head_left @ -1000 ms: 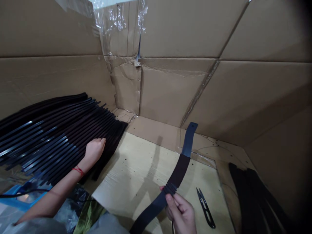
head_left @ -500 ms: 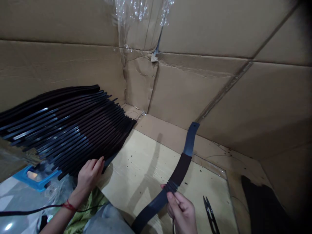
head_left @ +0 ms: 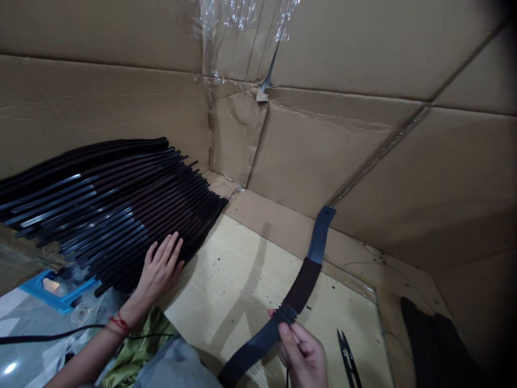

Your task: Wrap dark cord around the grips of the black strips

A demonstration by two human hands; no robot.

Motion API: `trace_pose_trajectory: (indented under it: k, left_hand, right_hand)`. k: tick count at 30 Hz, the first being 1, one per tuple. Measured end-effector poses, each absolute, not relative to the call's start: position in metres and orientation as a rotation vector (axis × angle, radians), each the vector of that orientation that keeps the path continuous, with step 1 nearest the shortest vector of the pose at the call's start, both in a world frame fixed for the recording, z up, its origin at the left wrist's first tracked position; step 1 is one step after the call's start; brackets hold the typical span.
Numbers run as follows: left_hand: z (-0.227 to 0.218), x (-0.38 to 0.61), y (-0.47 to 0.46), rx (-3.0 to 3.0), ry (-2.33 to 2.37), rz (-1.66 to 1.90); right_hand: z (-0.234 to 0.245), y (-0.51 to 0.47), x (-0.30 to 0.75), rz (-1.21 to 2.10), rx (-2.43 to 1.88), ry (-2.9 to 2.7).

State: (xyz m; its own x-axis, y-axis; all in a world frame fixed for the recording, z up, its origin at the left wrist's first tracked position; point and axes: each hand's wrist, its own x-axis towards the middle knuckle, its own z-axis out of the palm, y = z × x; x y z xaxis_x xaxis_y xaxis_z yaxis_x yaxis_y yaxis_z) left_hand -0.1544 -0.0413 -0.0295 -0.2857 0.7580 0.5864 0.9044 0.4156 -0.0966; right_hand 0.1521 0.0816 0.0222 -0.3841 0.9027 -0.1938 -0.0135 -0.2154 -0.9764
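My left hand (head_left: 162,265) lies with its fingers outstretched on the near right edge of a fanned stack of dark strips (head_left: 121,210). Between the thumb and fingers of my right hand (head_left: 304,347) is a dark strip (head_left: 258,338), pinched at a ribbed, gathered part. This strip curves from the bottom edge up to the cardboard wall. It has a dark brown band in the middle and a blue-grey end with a small hole. Black thread snips (head_left: 349,358) lie to the right of my right hand.
Tall cardboard walls (head_left: 331,140) enclose the pale board (head_left: 226,269), with clear tape over the corner. A dark piece of material (head_left: 436,339) lies at the right. At lower left are a blue plastic frame (head_left: 56,307), clear plastic and green cloth (head_left: 139,350).
My left hand has moved slightly up and right along the stack, and its fingers have spread out flat. My right hand keeps its pinch on the strip, almost unmoved.
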Motion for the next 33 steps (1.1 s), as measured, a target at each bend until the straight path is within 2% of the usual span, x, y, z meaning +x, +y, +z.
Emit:
trace_pose_trajectory:
  k: [11, 20, 33]
  left_hand:
    - [-0.035, -0.171, -0.044, -1.510, -2.186, -0.202]
    - [-0.025, -0.173, -0.010, -1.523, -2.184, -0.204]
    - [-0.026, -0.172, -0.011, -1.534, -2.190, -0.187]
  right_hand:
    - [0.014, 0.086, 0.154, 1.704, -1.104, -1.374]
    - [0.013, 0.087, 0.150, 1.782, -1.114, -1.352]
    - [0.011, 0.087, 0.149, 1.710, -1.088, -1.382]
